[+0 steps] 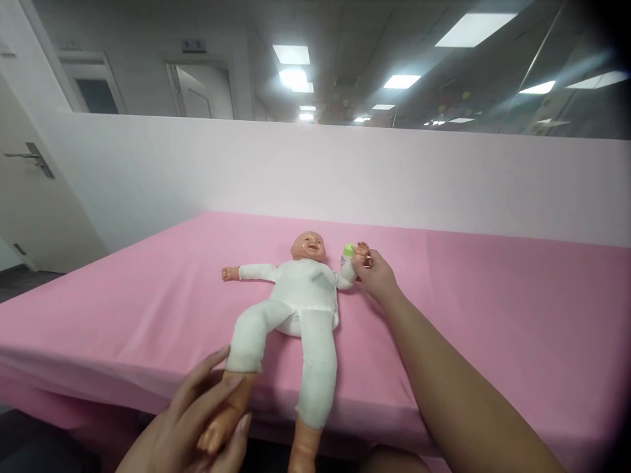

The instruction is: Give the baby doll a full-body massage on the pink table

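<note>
A baby doll [305, 286] with a white cloth body lies on its back, its head toward the wall and its legs toward me. My left hand [190, 407] is curled around the doll's bare lower leg and foot at the lower left. With its fingers closed, my right hand [379, 276] grips the doll's raised forearm near the wrist. A small bottle with a green cap [349, 249] stands just behind that arm, partly covered by it. The doll's other arm stretches out to the left, touched by neither hand. Its other foot hangs past the front edge.
A pink cloth [468, 315] covers the broad table, whose front edge runs below the doll's knees. Behind it rises a low white wall [394, 174] with glass above. On the far left is a door with a metal handle [34, 157].
</note>
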`<state>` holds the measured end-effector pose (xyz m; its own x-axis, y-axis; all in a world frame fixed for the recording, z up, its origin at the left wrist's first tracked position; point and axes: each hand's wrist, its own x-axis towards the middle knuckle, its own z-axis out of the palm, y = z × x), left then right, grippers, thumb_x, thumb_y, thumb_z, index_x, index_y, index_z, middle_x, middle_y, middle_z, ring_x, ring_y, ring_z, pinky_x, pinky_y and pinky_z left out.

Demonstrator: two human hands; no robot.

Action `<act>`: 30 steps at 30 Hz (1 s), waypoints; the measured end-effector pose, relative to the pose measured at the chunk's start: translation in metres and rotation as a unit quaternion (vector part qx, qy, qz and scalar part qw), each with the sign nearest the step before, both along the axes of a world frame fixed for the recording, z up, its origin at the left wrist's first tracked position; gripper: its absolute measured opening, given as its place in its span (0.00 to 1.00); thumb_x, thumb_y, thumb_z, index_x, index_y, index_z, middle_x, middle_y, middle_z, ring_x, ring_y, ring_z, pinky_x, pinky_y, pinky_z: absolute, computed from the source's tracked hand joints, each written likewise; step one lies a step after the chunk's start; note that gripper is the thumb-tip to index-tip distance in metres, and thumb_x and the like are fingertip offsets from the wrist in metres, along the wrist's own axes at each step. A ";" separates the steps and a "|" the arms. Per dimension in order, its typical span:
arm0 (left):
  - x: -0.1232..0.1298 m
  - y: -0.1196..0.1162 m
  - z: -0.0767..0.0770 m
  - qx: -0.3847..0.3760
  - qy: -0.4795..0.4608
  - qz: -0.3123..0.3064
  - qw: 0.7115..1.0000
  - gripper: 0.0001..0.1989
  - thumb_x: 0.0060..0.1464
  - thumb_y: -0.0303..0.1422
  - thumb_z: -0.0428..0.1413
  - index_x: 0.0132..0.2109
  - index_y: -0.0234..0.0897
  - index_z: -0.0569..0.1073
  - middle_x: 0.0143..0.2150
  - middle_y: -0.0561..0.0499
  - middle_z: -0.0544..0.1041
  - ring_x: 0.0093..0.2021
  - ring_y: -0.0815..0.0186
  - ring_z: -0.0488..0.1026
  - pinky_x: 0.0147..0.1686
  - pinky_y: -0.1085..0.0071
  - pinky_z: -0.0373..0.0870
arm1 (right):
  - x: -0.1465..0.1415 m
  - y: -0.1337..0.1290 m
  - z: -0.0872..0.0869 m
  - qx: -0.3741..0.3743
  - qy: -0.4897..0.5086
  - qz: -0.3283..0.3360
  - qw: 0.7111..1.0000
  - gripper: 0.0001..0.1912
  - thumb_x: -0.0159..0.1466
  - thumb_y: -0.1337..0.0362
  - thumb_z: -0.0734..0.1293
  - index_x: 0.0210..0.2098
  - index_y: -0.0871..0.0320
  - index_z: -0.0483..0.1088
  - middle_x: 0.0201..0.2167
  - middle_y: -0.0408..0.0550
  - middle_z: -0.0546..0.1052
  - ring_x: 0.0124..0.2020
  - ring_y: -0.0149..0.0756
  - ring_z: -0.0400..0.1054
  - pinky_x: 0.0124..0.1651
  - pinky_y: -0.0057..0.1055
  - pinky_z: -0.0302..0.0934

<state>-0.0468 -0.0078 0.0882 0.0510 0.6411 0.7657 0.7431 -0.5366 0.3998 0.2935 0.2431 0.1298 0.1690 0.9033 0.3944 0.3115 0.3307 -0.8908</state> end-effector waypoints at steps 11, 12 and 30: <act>0.028 0.112 0.070 -0.037 0.040 0.005 0.999 0.18 0.57 0.37 0.60 0.55 0.47 0.75 0.62 0.47 0.75 0.62 0.50 0.72 0.60 0.53 0.71 | -0.063 -0.036 0.010 0.170 -0.393 0.098 0.898 0.21 0.68 0.67 0.66 0.58 0.47 0.76 0.54 0.46 0.79 0.56 0.47 0.69 0.62 0.45 0.61; 0.029 0.121 0.075 -0.052 0.054 -0.004 0.997 0.18 0.58 0.38 0.60 0.55 0.47 0.76 0.60 0.47 0.76 0.61 0.51 0.72 0.59 0.54 0.72 | -0.062 -0.035 0.009 0.171 -0.412 0.102 0.889 0.21 0.68 0.67 0.65 0.59 0.47 0.76 0.54 0.46 0.79 0.56 0.47 0.68 0.62 0.46 0.60; 0.016 0.082 0.059 -0.029 0.000 0.013 0.999 0.24 0.57 0.36 0.61 0.60 0.49 0.71 0.62 0.48 0.75 0.61 0.51 0.74 0.59 0.55 0.74 | -0.027 -0.015 0.002 0.048 -0.025 0.090 0.994 0.19 0.63 0.55 0.71 0.51 0.54 0.76 0.46 0.47 0.82 0.43 0.42 0.75 0.46 0.38 0.70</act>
